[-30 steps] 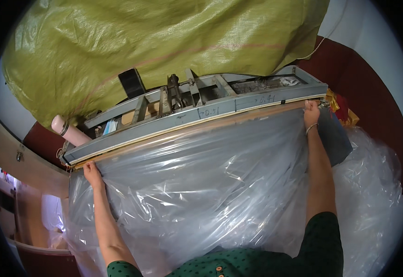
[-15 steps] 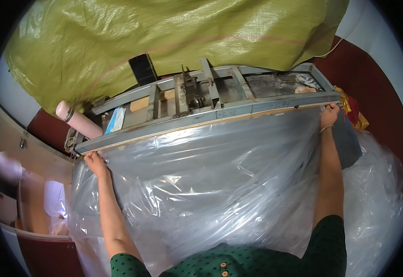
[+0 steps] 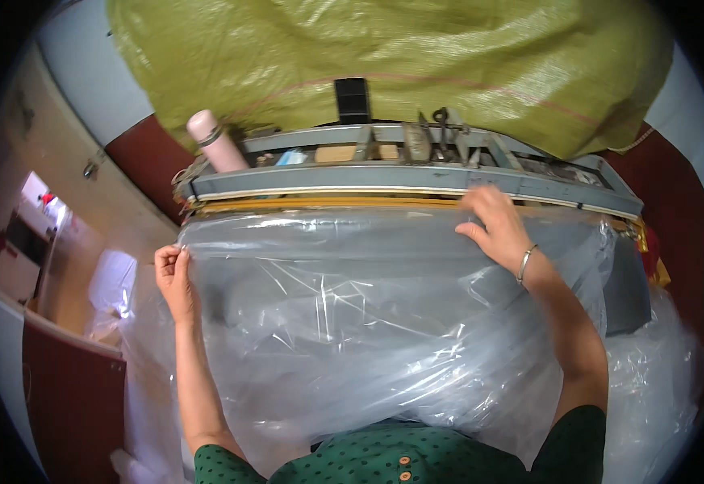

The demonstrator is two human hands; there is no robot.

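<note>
A large clear plastic sheet (image 3: 327,282) spreads over the grey surface in front of me, creased and shiny. At its far left corner, my left hand (image 3: 176,278) is closed, pinching the sheet's edge between thumb and fingers. My right hand (image 3: 497,226) is over the far edge of the sheet, right of the middle, thumb apart from the slightly blurred fingers and nothing visible in them. Just beyond its fingertips runs the front bar of a long grey metal frame (image 3: 311,179). A yellow-orange strip (image 3: 352,202) lies along the frame's near side.
A pink bottle (image 3: 216,143) leans in the frame's left end, and a dark flat object (image 3: 353,101) stands behind. A yellow-green woven sheet (image 3: 416,48) hangs at the back. More clear plastic (image 3: 650,379) bunches at the right; a wooden cabinet (image 3: 73,282) stands at the left.
My right hand has left the frame's right end and moved left, its fingers opening. My left hand has drawn slightly nearer with the sheet edge. The view has shifted, and a gap along the strip shows.
</note>
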